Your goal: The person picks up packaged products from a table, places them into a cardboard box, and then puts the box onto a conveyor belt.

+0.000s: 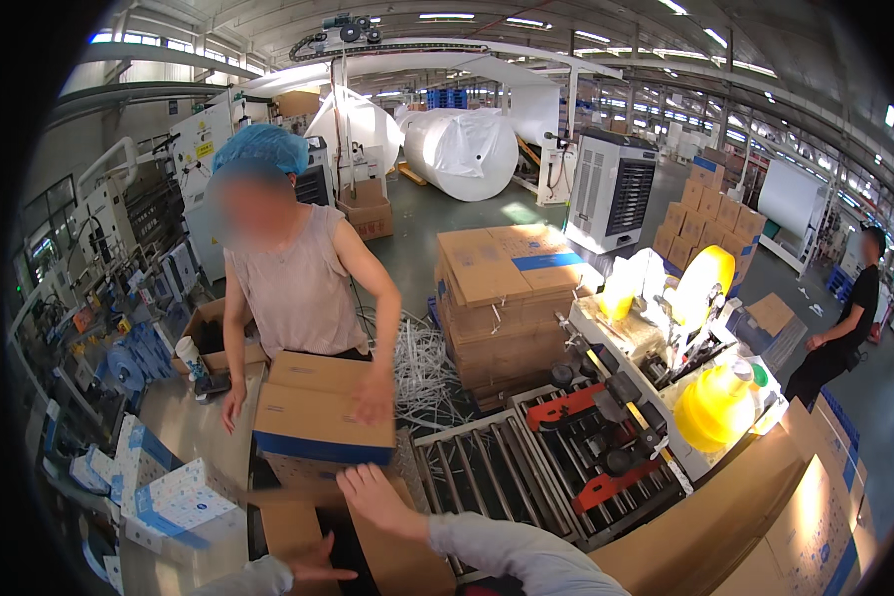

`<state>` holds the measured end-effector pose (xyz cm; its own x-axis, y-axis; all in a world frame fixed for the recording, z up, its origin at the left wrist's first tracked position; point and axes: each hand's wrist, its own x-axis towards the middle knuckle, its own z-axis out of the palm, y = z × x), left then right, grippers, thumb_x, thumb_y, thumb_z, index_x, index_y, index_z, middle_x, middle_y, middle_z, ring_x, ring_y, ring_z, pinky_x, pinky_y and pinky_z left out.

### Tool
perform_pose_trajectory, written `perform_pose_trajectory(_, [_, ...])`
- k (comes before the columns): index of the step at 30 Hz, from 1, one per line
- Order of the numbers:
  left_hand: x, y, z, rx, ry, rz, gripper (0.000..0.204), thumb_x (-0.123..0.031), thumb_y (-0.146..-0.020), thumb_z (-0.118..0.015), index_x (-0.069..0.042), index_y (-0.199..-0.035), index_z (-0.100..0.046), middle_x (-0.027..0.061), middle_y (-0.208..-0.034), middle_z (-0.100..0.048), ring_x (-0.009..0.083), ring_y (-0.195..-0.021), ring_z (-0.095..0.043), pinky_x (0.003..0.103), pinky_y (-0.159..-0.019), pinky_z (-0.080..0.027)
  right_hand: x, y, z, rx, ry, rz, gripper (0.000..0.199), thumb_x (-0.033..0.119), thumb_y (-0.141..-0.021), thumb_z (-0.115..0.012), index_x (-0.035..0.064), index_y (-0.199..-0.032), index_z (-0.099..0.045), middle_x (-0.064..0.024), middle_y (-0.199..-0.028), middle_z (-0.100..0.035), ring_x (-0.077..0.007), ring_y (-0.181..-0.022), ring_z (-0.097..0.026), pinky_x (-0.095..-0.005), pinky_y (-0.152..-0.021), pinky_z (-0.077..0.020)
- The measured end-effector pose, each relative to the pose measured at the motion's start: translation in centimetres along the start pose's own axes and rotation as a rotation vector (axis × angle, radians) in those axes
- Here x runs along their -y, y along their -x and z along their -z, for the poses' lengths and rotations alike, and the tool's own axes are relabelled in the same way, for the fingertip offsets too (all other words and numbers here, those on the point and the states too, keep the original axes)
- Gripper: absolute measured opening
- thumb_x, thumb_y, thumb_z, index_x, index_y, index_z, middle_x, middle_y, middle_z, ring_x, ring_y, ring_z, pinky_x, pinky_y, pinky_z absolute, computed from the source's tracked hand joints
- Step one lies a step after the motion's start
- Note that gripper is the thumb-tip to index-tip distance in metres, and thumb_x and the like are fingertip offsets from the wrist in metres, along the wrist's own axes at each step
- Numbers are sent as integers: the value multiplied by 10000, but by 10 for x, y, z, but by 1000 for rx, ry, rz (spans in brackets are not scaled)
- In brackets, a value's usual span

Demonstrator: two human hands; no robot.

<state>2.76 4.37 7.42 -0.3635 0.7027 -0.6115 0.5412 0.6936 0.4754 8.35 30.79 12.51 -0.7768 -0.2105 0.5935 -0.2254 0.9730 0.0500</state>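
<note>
My right hand lies flat on the top flap of an open cardboard box at the lower middle, fingers spread. Lower down, my left hand presses against the inside of that box's left flap, fingers apart. Neither hand grips anything. Just beyond, a co-worker in a blue hair cap rests a hand on a closed cardboard box with a blue stripe; the co-worker's other hand touches the grey worktable.
A roller conveyor leads right into a carton sealing machine with yellow tape rolls. Blue-and-white packs sit at lower left. A stack of flat cartons stands behind. Another person stands at far right.
</note>
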Motion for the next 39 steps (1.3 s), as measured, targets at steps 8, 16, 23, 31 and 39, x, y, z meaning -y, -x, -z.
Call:
perform_pose_trajectory(8, [-4,60,43,-727,-469,-217,735,-466,-769,-644,-60,-1357,-475,303,-1469,-273,443,-1376,-241,624,-1108,-133,-14,23,-13,619,-587,-128,625,637,-773,-653,32,-920,-597,-150,-880,-611,-308,-772,-611,-369,-649,-490])
perform_pose_trajectory(16, [88,73,54,-878,-100,-28,712,-401,-783,-655,-105,-1399,-457,285,-1487,-275,494,-1362,-229,588,-1119,-148,-11,124,-158,34,-781,-1015,409,363,-1006,-429,12,-978,-637,-151,-932,-619,-306,-892,-596,-410,-811,-454])
perform_pose_trajectory(23, [182,62,35,-983,11,321,703,-442,-839,-612,-171,-1451,-397,276,-1518,-202,495,-1356,-219,589,-1099,-178,116,219,-248,433,-1341,-1739,732,667,-937,-291,105,-1342,-527,-230,-1333,-523,-385,-1290,-439,-423,-1026,-376])
perform_pose_trajectory(31, [192,57,39,-1068,62,303,664,-435,-879,-596,-185,-1456,-385,305,-1453,-288,491,-1276,-341,514,-1050,-310,138,236,-197,458,-1664,-1579,797,693,-919,-337,104,-1455,-384,-177,-1342,-529,-307,-1221,-492,-383,-1006,-389])
perform_pose_trajectory(39, [205,74,34,-1103,135,186,649,-359,-905,-594,-155,-1470,-347,264,-1216,-453,427,-1083,-479,438,-974,-397,156,213,-261,456,-1456,-1588,687,572,-925,-481,33,-1352,-446,-107,-1087,-639,-222,-929,-611,-342,-805,-448])
